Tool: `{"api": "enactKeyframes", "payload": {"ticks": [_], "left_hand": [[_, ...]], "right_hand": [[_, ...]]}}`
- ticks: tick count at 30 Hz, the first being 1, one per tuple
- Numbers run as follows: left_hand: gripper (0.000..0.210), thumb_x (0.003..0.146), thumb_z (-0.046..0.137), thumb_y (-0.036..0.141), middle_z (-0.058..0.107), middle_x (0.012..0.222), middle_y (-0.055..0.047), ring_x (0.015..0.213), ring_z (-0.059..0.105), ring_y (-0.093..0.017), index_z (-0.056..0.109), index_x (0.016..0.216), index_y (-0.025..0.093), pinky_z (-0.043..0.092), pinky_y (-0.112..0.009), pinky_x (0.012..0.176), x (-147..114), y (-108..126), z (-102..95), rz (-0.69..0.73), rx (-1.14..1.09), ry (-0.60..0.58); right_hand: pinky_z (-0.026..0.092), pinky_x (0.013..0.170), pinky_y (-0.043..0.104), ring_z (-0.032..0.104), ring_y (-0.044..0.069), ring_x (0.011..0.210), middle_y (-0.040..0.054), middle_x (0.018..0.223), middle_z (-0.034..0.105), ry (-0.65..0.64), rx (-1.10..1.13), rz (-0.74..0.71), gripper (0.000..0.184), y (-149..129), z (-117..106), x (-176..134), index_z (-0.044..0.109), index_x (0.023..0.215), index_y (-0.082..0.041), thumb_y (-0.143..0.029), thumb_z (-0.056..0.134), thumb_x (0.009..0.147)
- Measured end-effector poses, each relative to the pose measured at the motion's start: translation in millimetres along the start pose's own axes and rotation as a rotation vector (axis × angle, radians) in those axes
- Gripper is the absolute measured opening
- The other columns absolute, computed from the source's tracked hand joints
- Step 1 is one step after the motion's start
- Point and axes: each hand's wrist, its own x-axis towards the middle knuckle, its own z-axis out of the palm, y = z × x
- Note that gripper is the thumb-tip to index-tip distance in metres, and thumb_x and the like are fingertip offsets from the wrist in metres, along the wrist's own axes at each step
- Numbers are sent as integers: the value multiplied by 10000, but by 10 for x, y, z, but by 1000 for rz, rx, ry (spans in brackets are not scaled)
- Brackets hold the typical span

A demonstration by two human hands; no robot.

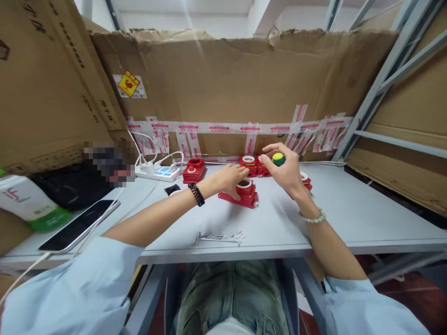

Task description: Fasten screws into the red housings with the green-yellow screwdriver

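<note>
Centre: left hand [227,178], fingers clamped on red housing [248,197] (steadying, seemingly); right hand [287,173] curled round yellow-green handle [278,159]; next likely needs alignment

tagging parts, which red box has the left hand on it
The red box nearest the table's front edge: the left hand is on it, while the other red boxes sit farther back.

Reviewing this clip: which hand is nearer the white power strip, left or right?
Left. The left hand is right of the power strip, at the front red box; the right hand is farther right, holding a yellow-and-green handle.
</note>
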Motion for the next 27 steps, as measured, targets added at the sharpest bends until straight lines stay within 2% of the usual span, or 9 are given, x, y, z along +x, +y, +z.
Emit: {"api": "enactKeyframes", "payload": {"ticks": [5, 10, 13, 16, 21, 27], "left_hand": [[780, 620, 734, 525, 690, 982, -138, 835, 664, -316, 438, 1230, 140, 461, -330, 649, -439, -118, 124, -185, -264, -67], [783, 670, 716, 512, 645, 1133, -122, 912, 661, -271, 393, 1302, 182, 482, -310, 723, -847, -230, 367, -172, -512, 51], [676, 693, 705, 521, 647, 1107, -96, 940, 644, -267, 458, 1224, 184, 483, -328, 766, -934, -269, 451, -164, -612, 101], [633, 686, 719, 510, 643, 1095, -89, 960, 629, -266, 484, 1167, 173, 481, -350, 804, -943, -278, 488, -174, -681, 153], [665, 674, 749, 477, 630, 1159, -90, 1025, 620, -260, 463, 1201, 187, 485, -378, 876, -977, -292, 530, -175, -766, 284], [631, 681, 758, 419, 625, 1179, -90, 1048, 626, -253, 469, 1192, 187, 498, -386, 913, -988, -264, 539, -183, -788, 405]], "right_hand": [[462, 706, 287, 621, 162, 746, 23, 798, 691, -380, -182, 83, 101, -10, -22, -11, 656, 767, -175, -249, 587, 754], [432, 619, 260, 617, 159, 664, 41, 678, 704, -734, -283, 251, 114, 27, 65, -49, 679, 723, -158, -221, 586, 741], [409, 559, 240, 583, 136, 596, 50, 662, 714, -957, -259, 320, 188, 126, 194, -106, 693, 694, -149, -295, 597, 765], [358, 450, 231, 473, 97, 472, 46, 655, 711, -1104, -195, 410, 300, 223, 309, -165, 704, 704, -137, -405, 589, 775], [323, 389, 215, 425, 80, 439, 35, 645, 702, -1131, -56, 449, 319, 216, 365, -206, 713, 717, -131, -409, 568, 777], [342, 445, 202, 429, 67, 454, 28, 671, 716, -1008, -9, 366, 238, 122, 360, -208, 708, 715, -133, -322, 577, 778]]}}
